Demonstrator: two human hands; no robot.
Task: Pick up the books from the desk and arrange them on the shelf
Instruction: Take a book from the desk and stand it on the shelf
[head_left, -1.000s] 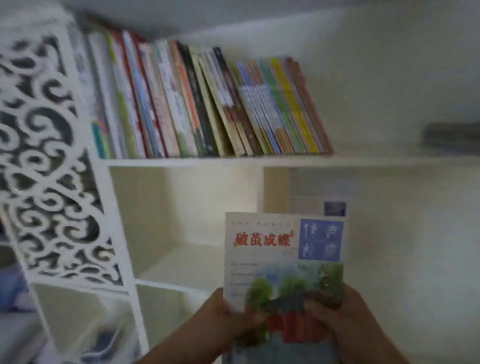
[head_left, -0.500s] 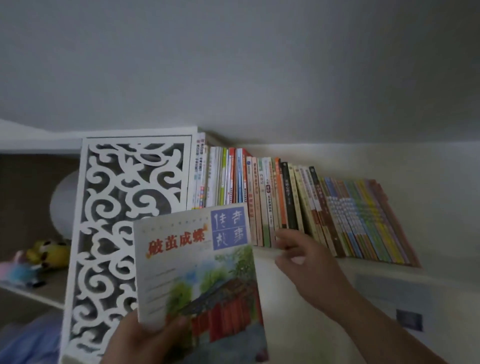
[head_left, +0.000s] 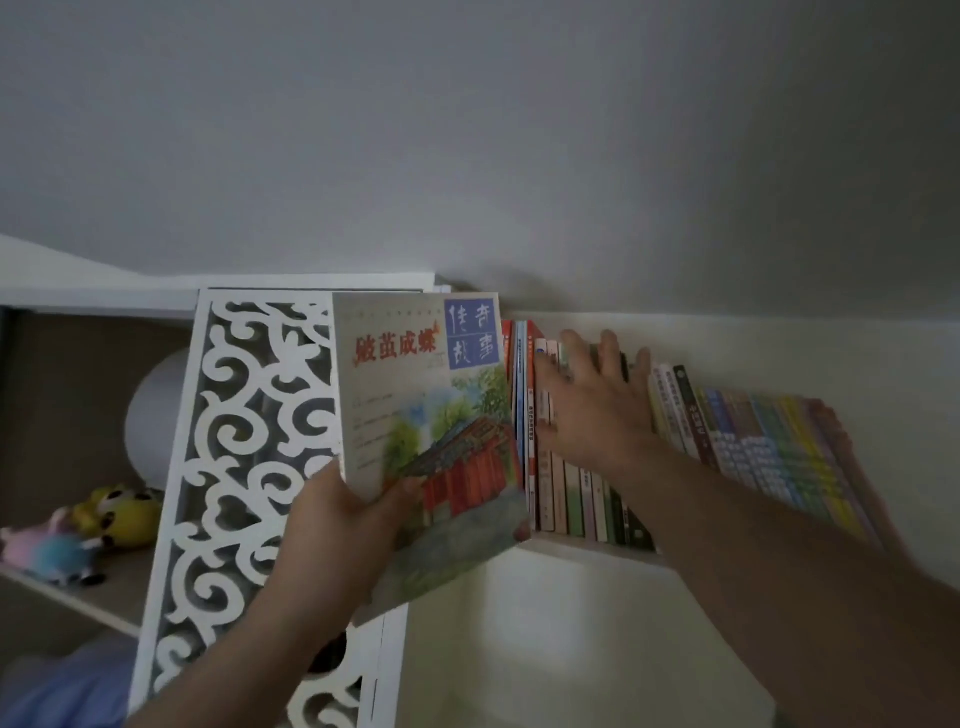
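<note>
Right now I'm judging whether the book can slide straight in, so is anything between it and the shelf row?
Yes. The row of books stands packed along the shelf, with no open slot visible. The right hand lies flat on their spines, while the left hand holds the book in front of the row's left end.

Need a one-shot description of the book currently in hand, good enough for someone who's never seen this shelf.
Find the white scrollwork panel at the left end of the row of shelved books. In front of its right edge, the left hand holds up the book by a lower corner. Unlike the spine-out neighbours, it shows its full cover: red title, blue square, painted red building.
</note>
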